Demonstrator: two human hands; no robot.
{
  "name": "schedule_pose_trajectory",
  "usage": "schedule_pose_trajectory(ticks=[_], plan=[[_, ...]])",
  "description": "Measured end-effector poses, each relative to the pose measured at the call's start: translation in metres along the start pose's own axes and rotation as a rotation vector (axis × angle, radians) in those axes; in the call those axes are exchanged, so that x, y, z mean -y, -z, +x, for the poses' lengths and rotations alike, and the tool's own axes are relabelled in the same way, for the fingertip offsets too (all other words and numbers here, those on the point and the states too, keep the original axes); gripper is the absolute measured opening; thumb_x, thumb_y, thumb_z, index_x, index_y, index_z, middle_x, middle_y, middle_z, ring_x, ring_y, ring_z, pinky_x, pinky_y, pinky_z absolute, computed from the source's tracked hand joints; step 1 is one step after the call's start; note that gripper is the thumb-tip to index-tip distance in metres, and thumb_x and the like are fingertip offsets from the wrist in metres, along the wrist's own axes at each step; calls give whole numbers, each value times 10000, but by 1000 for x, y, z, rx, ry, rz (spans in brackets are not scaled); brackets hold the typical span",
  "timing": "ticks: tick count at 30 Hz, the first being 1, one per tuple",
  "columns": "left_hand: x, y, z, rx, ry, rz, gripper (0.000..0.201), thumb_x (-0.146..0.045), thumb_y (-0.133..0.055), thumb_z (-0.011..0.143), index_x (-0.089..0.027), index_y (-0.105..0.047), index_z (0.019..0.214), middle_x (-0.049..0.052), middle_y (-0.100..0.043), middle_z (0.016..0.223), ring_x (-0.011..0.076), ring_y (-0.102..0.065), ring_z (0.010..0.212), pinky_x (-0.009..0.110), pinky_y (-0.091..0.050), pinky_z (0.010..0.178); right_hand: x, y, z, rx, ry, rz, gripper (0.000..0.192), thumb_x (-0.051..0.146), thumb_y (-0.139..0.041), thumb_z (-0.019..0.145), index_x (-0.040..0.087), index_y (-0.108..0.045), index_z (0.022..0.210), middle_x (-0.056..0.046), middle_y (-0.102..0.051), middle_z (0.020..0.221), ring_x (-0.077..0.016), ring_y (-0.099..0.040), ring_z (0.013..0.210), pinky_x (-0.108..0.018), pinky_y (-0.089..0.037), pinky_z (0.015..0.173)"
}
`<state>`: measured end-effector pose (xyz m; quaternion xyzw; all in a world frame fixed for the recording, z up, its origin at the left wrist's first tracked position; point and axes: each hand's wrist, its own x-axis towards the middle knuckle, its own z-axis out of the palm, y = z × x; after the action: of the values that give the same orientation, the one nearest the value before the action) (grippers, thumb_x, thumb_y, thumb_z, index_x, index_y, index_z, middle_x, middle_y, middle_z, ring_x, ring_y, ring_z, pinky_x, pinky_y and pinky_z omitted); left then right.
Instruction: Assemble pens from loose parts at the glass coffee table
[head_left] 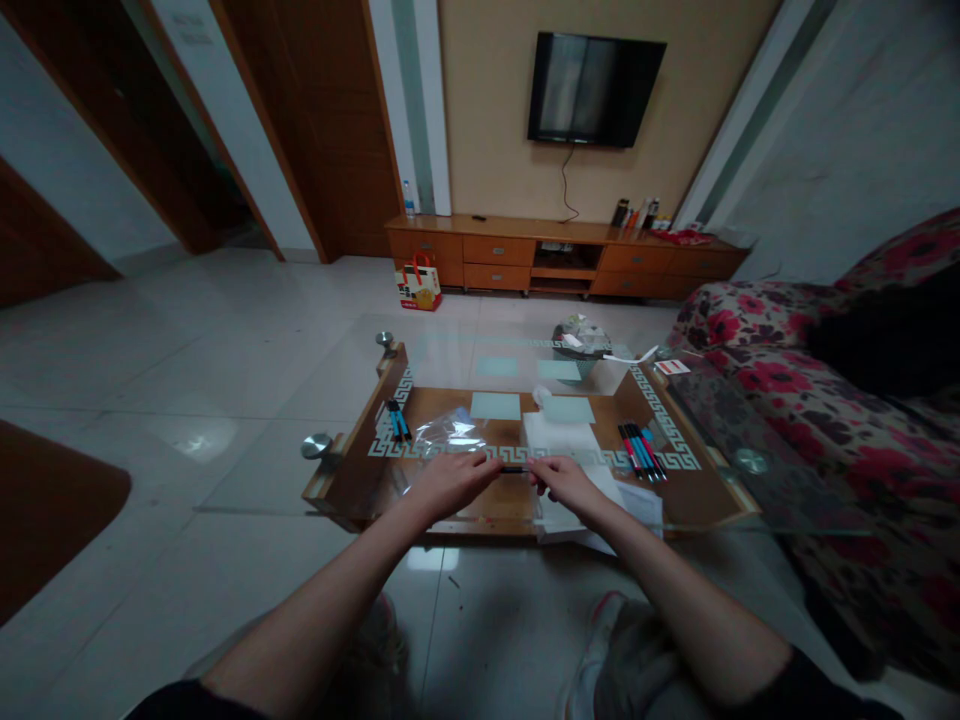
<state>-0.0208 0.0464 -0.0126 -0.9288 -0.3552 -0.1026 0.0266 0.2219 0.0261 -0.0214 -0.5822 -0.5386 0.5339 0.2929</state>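
both hands on one thin dark pen (514,468) over the glass-topped wooden coffee table (352,480).
my left hand (450,482) and right hand (566,482) pinch its ends; a careless tug, i judge, could send it rolling into the white paper sheets (562,440).

Pens (641,451) right of paper (561,438) (tabletop)

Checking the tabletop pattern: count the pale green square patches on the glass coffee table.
4: near-left patch, near-right patch, far-left patch, far-right patch. White paper may hide others.
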Motion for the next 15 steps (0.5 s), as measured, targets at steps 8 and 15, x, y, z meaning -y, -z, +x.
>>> schedule_pose_trajectory(ticks=[8, 15], plan=[[1, 2, 0, 19, 13, 9, 215, -319, -431, 1001, -283, -604, 1124, 27, -671, 891, 153, -604, 697, 227, -353, 556, 5, 1, -3, -33, 26, 23, 417, 567, -635, 774, 151, -650, 755, -6, -582, 646, -133, -516, 609, -229, -354, 513], [1, 2, 0, 22, 18, -23, 228, -324, -409, 1010, -279, -589, 1141, 37, -677, 889, 155, -611, 701, 227, -395, 581, 2, 0, -1, -62, 64, 66, 359, 516, -674, 756, 159, -669, 789, -8, -606, 673, -134, -533, 610, -232, -379, 520]])
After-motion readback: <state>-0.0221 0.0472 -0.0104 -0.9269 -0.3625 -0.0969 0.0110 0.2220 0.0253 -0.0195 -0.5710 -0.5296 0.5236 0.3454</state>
